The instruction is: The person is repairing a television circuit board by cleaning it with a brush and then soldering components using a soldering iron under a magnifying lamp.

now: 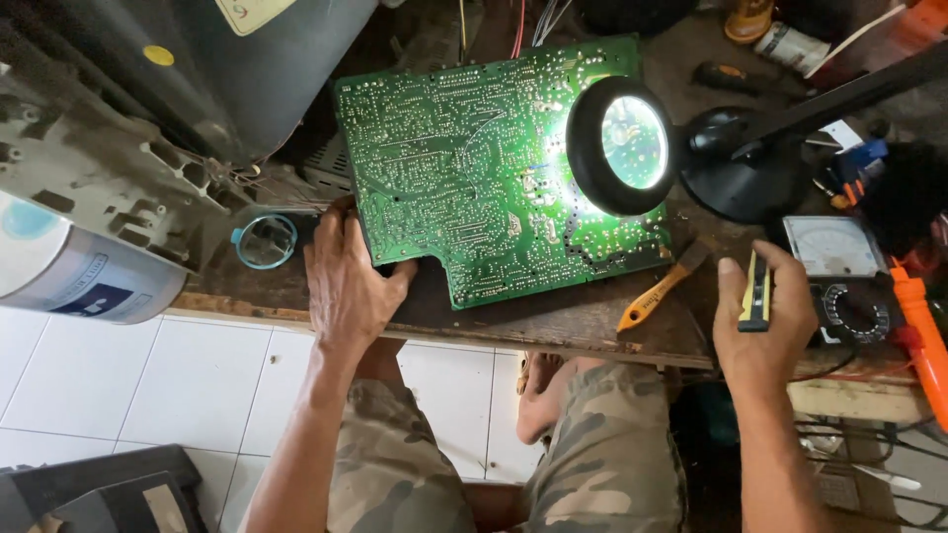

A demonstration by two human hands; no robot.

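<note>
A large green circuit board [464, 168] lies solder side up on a low wooden bench [592, 331]. My left hand [344, 276] grips the board's lower left corner. My right hand [762, 321] is shut on a small yellow and black tool [756, 293], held upright at the bench's right end, just left of an analogue multimeter [837, 265]. A round lit magnifier lamp [624, 145] on a black arm hangs over the board's right part and throws bright light on it.
A yellow-handled brush [660, 288] lies on the bench between board and right hand. A blue-rimmed lens [265, 241] sits left of my left hand. A dark television casing [148, 89] fills the upper left. An orange tool [923, 341] lies at the right edge. My knees in camouflage trousers are below the bench, over white floor tiles.
</note>
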